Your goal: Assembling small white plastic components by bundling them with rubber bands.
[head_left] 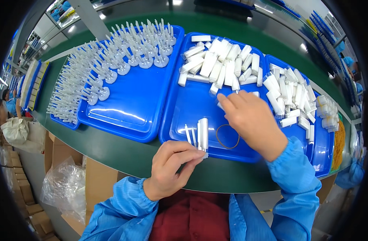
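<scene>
Left hand [170, 168] pinching a fanned bundle of white plastic tubes [200, 134] upright over the middle blue tray [180, 120]; right hand [250, 120] curled over the loose tube pile [220, 66]. Rubber band [227, 136] just beside. Best kept aligned, ends level, while adding.

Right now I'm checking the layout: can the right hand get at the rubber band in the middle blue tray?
Probably yes: the rubber band lies bare on the tray floor beside the right hand, with nothing between them.
</scene>
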Tool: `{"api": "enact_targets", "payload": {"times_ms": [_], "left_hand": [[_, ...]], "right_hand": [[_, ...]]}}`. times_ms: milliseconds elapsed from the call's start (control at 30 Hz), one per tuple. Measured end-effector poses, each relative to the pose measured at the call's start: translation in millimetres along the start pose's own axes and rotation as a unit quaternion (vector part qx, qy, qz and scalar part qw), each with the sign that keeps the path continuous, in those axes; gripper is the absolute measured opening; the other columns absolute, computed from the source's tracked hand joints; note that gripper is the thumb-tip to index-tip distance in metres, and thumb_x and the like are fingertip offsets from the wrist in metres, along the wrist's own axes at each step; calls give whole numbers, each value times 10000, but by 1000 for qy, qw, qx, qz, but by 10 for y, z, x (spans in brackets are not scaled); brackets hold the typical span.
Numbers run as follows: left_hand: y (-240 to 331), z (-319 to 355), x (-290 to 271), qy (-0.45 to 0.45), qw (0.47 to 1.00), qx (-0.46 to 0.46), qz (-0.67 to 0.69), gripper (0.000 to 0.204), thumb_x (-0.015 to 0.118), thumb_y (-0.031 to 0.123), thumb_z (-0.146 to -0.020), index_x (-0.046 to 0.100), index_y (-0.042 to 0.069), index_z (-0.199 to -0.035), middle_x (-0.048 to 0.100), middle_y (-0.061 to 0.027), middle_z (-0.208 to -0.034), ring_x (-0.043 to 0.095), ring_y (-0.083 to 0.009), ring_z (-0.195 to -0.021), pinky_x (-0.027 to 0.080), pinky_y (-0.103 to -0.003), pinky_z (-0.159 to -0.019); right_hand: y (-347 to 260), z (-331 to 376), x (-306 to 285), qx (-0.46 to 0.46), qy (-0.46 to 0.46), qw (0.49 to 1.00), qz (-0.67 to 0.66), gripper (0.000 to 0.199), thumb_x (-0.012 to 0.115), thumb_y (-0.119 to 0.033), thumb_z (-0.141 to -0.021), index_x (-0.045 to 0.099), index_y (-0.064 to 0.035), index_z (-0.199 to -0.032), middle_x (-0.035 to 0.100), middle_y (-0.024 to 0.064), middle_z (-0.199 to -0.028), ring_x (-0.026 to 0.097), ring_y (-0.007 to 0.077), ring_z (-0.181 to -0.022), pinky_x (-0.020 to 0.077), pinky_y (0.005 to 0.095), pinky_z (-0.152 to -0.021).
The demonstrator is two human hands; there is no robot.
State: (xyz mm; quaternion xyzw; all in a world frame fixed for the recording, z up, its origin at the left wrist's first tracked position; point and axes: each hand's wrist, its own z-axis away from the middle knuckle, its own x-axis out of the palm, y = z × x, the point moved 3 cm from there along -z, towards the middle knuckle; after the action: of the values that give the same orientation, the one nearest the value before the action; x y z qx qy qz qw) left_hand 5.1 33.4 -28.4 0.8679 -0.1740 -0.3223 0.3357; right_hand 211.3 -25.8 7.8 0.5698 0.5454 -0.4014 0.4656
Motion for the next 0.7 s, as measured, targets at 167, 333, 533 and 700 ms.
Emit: {"api": "enact_targets", "payload": {"times_ms": [167, 333, 533, 700], "left_hand": [[20, -4, 19, 2, 1000, 13, 8, 354, 798, -80, -688, 731, 85, -993, 670, -48, -965, 639, -214, -817, 492, -316, -697], [253, -14, 9, -65, 996, 64, 0, 356, 787, -62, -698, 746, 131, -995, 696, -23, -1017, 634, -202, -823, 457, -311, -715], [335, -25, 59, -76, 995, 55, 21, 366, 786, -31, -686, 754, 143, -1006, 715, -11, -1033, 626, -193, -813, 433, -310, -714], [345, -32, 102, -92, 995, 40, 16, 342, 783, -33, -690, 763, 133, -988, 722, -15, -1032, 627, -192, -813, 431, -308, -717]], "right_hand": [[96, -22, 11, 141, 15, 965, -220, 366, 658, -56, -819, 610, -12, -1179, 645, 118, -883, 670, 222, -824, 558, 323, -705], [-51, 173, -80, 370, 92, 583, -718, 363, 586, -101, -987, 513, -3, -1329, 683, 124, -940, 680, 171, -854, 549, 288, -756], [-304, 494, -57, 369, 136, 608, -690, 359, 562, -175, -1029, 497, 15, -1327, 709, 134, -954, 665, 135, -862, 511, 264, -798], [-337, 594, -90, 377, 197, 616, -663, 374, 571, -185, -1025, 492, 24, -1325, 713, 136, -936, 674, 139, -881, 513, 267, -807]]}}
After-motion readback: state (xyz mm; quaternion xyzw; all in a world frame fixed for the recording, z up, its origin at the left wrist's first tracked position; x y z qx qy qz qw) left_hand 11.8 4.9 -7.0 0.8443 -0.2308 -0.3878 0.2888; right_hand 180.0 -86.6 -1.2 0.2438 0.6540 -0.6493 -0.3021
